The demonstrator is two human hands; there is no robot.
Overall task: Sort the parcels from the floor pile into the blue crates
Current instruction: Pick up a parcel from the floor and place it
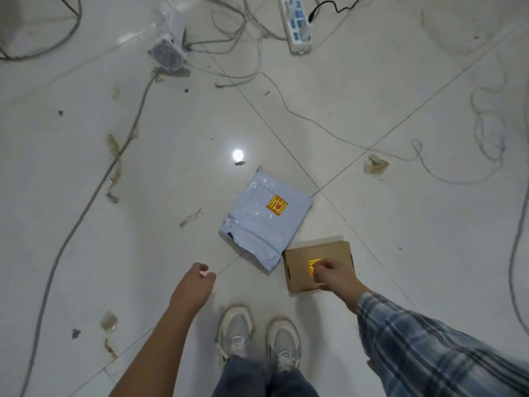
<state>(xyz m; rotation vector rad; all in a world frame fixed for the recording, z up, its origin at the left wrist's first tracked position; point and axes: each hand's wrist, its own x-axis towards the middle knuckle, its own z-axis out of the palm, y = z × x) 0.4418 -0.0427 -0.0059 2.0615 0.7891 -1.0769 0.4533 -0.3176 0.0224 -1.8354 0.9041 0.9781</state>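
Observation:
Two parcels lie on the pale tiled floor in front of my shoes. A light blue plastic mailer [264, 217] carries a yellow sticker. Touching its near right corner is a flat brown cardboard box [297, 270], also with a yellow sticker. My right hand [335, 275], in a plaid sleeve, hangs over the box with fingers bent down onto the sticker area; whether it grips the box is unclear. To the left of both parcels, my bare left hand [197, 282] hovers over bare floor, its fingers curled in. No blue crate is in view.
Grey cables [86, 202] trail across the floor on the left, the back and the right. A white power strip [296, 24] and a small white fan-like device [169, 51] lie at the back. Scraps of tape and paper [375, 164] litter the tiles.

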